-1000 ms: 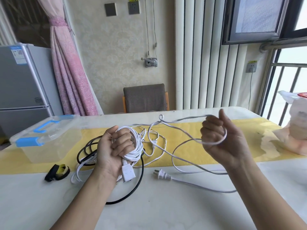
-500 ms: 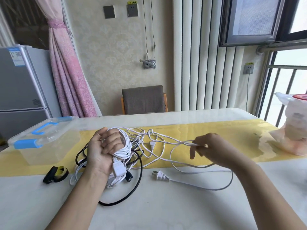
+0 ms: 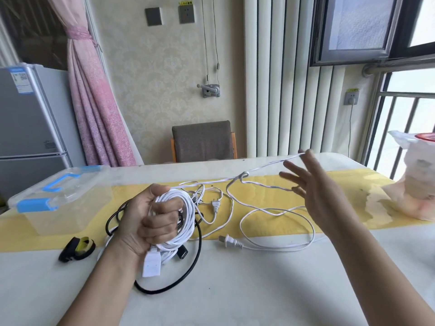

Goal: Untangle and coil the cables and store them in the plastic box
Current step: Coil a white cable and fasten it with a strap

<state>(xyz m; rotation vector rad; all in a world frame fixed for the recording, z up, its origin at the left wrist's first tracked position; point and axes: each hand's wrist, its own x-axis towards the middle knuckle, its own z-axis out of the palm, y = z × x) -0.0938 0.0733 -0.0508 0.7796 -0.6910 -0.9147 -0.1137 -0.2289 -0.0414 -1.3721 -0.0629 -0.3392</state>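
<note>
Several turns are wound already, so I'm mid-coil on the white stuff. Nearest me, a white rectangular socket end (image 3: 151, 264) dangles under my fist. My left grip (image 3: 150, 222) is clenched round a thick coil of white cable (image 3: 188, 208), just above the pale surface (image 3: 235, 300). A thin black cable (image 3: 188, 275) loops on the surface under that bundle, and I reckon it's next in line.

The loose white tail, with its white two-pin plug (image 3: 229, 241), trails off to the right. Further out, my right grip (image 3: 315, 194) is open with the fingers spread and the white strand running across them. It's blurry there, so I can't tell exactly how it's hooked.

There's a small knot (image 3: 243, 175) in the line between my hands, so the next move is probably picking that loose before winding another turn. A second plug sits in the tangle past the coil, and I can't tell which cable owns it.

The clear plastic box with blue latches (image 3: 70, 208) sits off left with its lid on. No cable in it yet as far as I can see.
</note>
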